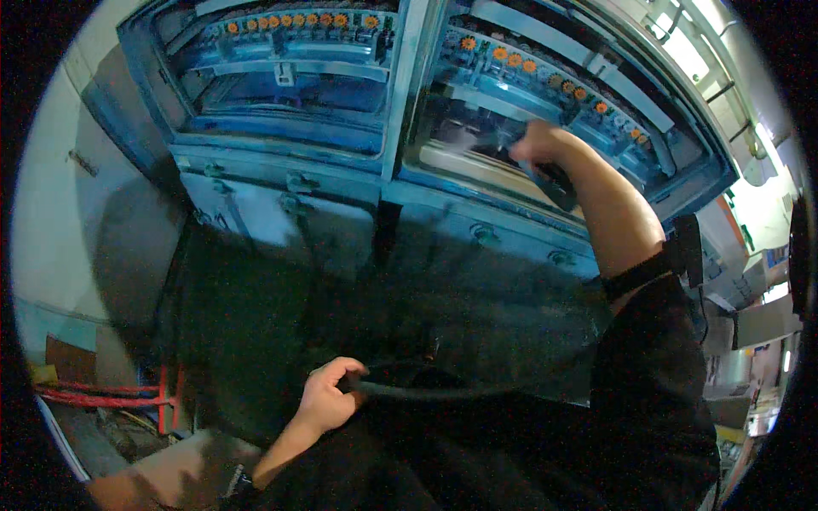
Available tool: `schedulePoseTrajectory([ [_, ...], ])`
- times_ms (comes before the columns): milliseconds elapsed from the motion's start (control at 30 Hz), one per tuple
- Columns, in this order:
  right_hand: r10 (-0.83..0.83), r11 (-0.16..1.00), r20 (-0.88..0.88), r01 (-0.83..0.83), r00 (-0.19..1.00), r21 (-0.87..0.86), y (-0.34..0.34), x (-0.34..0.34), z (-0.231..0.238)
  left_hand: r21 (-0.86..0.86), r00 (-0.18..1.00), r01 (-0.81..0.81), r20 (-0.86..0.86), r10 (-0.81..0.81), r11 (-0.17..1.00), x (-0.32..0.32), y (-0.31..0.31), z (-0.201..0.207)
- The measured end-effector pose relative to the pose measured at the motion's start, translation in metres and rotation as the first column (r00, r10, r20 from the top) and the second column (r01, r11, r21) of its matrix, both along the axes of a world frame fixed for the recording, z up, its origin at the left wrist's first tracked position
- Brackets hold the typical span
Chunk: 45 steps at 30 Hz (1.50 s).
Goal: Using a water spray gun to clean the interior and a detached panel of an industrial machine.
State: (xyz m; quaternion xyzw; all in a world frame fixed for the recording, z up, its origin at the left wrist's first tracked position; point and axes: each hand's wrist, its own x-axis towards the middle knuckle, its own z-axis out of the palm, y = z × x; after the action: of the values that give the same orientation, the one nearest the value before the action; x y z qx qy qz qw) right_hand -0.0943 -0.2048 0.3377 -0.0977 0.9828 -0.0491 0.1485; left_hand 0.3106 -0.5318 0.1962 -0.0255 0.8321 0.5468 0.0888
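My right hand [538,145] reaches into the right-hand opening of a blue cabinet [388,162]. Its fingers are closed, and motion smears them. A dark object [555,189] shows just below the hand and wrist; its kind is unclear, and I cannot tell if it is gripped. Low in front of my body, my left hand [331,399] curls its thumb and fingers around the end of a dark, curved, hose-like band [426,392]. The band runs rightward across my dark clothing, where shadow hides much of it.
Rows of orange star-shaped knobs [514,60] line both cabinet openings. Green knobs [484,232] stick out of the lower front panels. Red bars [166,400] and cardboard [183,468] lie at lower left. A pale door [64,196] stands left; boxes [767,322] stand far right.
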Motion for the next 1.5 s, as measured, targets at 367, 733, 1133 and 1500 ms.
schedulePoseTrajectory([
  [367, 0.251, 0.964, 0.216, -0.224, 0.944, -0.141, 0.0, -0.125, -0.002, 0.014, 0.998, 0.05, -0.03, -0.049, 0.999, -0.111, 0.104, 0.019],
  [733, 0.159, 0.984, 0.239, -0.173, 0.958, 0.037, -0.044, -0.165, -0.022, 0.082, 0.982, 0.026, 0.184, -0.041, 0.996, -0.15, 0.103, 0.01],
  [1133, 0.119, 0.974, 0.388, -0.183, 0.914, 0.133, -0.047, -0.2, -0.035, 0.125, 0.944, 0.301, 0.099, -0.314, 0.945, -0.22, 0.051, 0.007],
  [1500, -0.026, 0.907, 0.446, -0.166, 0.894, 0.387, 0.105, -0.236, -0.102, 0.246, 0.883, 0.389, 0.175, -0.435, 0.888, -0.267, 0.117, -0.013],
])
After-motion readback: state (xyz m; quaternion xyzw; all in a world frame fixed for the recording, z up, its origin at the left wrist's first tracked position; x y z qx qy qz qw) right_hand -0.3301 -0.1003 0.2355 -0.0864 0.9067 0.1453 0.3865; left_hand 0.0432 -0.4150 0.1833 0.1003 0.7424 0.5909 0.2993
